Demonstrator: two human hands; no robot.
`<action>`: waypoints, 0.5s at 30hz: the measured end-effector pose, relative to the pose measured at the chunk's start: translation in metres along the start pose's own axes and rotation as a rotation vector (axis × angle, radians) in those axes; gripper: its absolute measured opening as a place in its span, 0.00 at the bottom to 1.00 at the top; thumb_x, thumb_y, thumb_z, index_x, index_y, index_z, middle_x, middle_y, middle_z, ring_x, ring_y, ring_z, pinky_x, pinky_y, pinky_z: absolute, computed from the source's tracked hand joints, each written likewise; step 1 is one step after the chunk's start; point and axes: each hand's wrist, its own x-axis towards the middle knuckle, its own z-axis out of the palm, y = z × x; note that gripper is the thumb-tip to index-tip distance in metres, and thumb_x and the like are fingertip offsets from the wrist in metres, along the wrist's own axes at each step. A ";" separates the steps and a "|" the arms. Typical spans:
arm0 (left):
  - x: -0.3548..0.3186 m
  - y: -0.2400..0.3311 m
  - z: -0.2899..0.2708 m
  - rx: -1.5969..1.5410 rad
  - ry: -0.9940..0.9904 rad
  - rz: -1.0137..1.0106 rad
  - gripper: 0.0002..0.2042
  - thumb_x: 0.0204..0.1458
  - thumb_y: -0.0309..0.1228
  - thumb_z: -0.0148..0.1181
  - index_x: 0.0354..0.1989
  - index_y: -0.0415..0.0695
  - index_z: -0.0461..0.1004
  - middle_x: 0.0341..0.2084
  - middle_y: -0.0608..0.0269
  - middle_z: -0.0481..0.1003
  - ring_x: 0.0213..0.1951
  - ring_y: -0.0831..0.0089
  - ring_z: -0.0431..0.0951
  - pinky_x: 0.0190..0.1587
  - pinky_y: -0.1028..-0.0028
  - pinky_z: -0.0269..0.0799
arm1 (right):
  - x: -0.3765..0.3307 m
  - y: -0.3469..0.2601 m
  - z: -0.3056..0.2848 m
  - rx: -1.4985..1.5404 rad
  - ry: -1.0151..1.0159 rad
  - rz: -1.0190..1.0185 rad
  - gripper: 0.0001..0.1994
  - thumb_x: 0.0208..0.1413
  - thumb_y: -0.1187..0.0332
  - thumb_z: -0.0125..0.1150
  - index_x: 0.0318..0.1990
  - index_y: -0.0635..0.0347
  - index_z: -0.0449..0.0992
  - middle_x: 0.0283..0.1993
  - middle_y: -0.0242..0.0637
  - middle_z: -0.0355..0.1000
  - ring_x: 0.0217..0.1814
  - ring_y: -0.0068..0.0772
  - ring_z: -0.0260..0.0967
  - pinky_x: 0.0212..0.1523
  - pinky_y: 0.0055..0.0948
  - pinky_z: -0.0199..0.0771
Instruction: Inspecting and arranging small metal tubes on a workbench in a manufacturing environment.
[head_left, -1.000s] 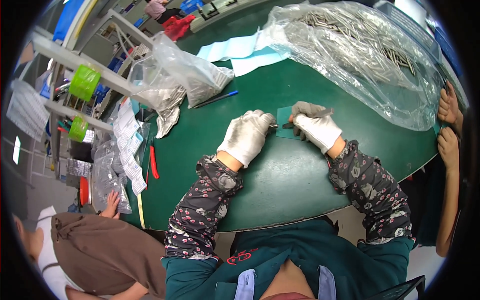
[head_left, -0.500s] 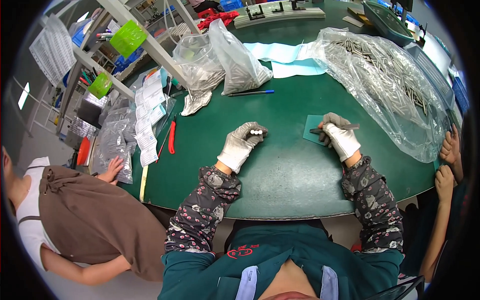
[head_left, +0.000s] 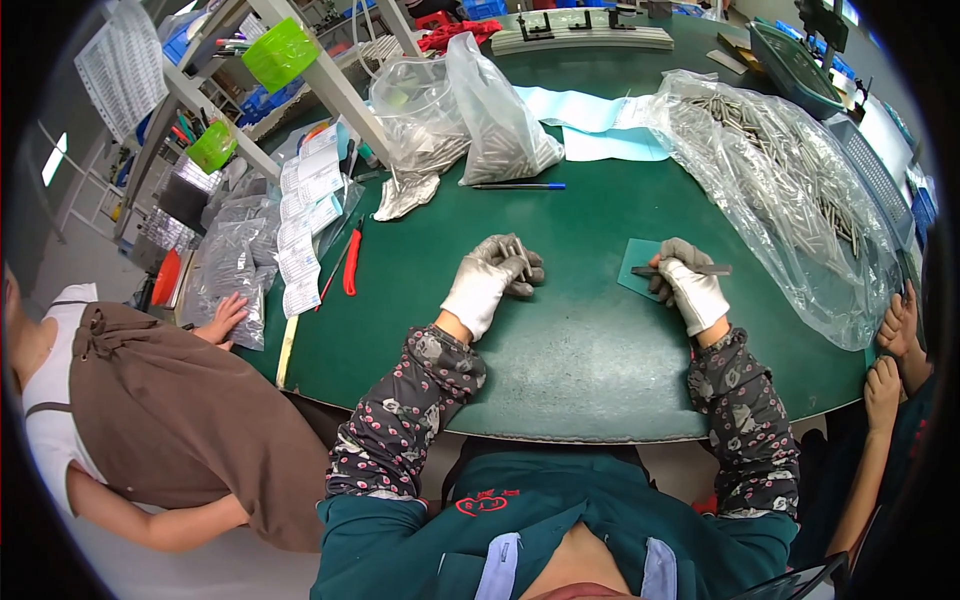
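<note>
Right hand (head_left: 690, 285) grips metal rod (head_left: 682, 269), axis left-right.

Blue pen (head_left: 518, 186) beside bagged metal pins (head_left: 500, 140) (clear plastic); red cutters (head_left: 351, 272).

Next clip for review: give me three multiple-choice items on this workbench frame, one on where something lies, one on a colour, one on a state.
1. Where does the blue pen lie?
A. On the green table in front of the clear bags of metal pins
B. In the right hand
C. On the floor

2. What colour are the handles of the tool lying left of the left hand?
A. Yellow
B. Red
C. Black

3. What is the right hand doing?
A. Resting flat and empty
B. Gripping a thin metal rod over a small teal pad
C. Holding the pen

Answers: 1 A, the pen rests on the table below the bags. 2 B, the handles are red. 3 B, the rod sticks out of the gloved fingers above the pad.
</note>
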 end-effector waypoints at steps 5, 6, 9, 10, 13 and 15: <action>0.011 -0.005 -0.018 -0.779 -0.023 -0.099 0.10 0.53 0.20 0.45 0.43 0.40 0.64 0.35 0.54 0.69 0.34 0.65 0.74 0.29 0.79 0.74 | 0.003 0.000 -0.003 0.016 0.023 -0.002 0.07 0.53 0.69 0.43 0.28 0.58 0.68 0.18 0.30 0.66 0.16 0.15 0.59 0.14 0.15 0.57; 0.010 -0.004 -0.019 -0.812 -0.036 -0.090 0.10 0.53 0.20 0.44 0.44 0.39 0.63 0.36 0.51 0.68 0.35 0.62 0.73 0.31 0.77 0.74 | 0.004 -0.002 -0.004 0.004 0.019 0.004 0.07 0.53 0.69 0.43 0.28 0.59 0.68 0.18 0.30 0.66 0.16 0.15 0.59 0.15 0.15 0.57; 0.006 0.005 -0.015 -0.943 0.011 -0.097 0.11 0.53 0.20 0.43 0.45 0.39 0.62 0.37 0.50 0.67 0.36 0.59 0.73 0.33 0.75 0.75 | 0.003 -0.008 -0.004 -0.007 0.013 0.008 0.07 0.53 0.69 0.44 0.28 0.59 0.68 0.19 0.30 0.66 0.16 0.15 0.60 0.15 0.15 0.58; 0.004 0.008 -0.016 -0.980 0.000 -0.095 0.12 0.52 0.18 0.43 0.46 0.38 0.61 0.38 0.48 0.66 0.38 0.56 0.72 0.35 0.72 0.75 | 0.003 -0.010 -0.004 -0.007 0.018 0.008 0.07 0.53 0.69 0.44 0.28 0.59 0.67 0.19 0.30 0.66 0.17 0.15 0.60 0.15 0.15 0.59; 0.010 0.001 -0.023 -0.831 0.041 -0.094 0.13 0.51 0.18 0.46 0.46 0.38 0.60 0.40 0.48 0.66 0.41 0.56 0.72 0.36 0.71 0.75 | 0.002 -0.009 0.000 0.012 0.023 -0.030 0.07 0.53 0.70 0.43 0.27 0.60 0.67 0.20 0.31 0.66 0.18 0.16 0.62 0.16 0.15 0.60; 0.006 0.031 -0.020 -0.664 0.066 -0.131 0.14 0.51 0.18 0.48 0.46 0.38 0.60 0.39 0.49 0.67 0.40 0.59 0.73 0.36 0.71 0.75 | 0.002 -0.004 -0.001 0.009 0.005 -0.043 0.07 0.53 0.71 0.43 0.26 0.61 0.66 0.21 0.31 0.66 0.19 0.18 0.63 0.16 0.17 0.62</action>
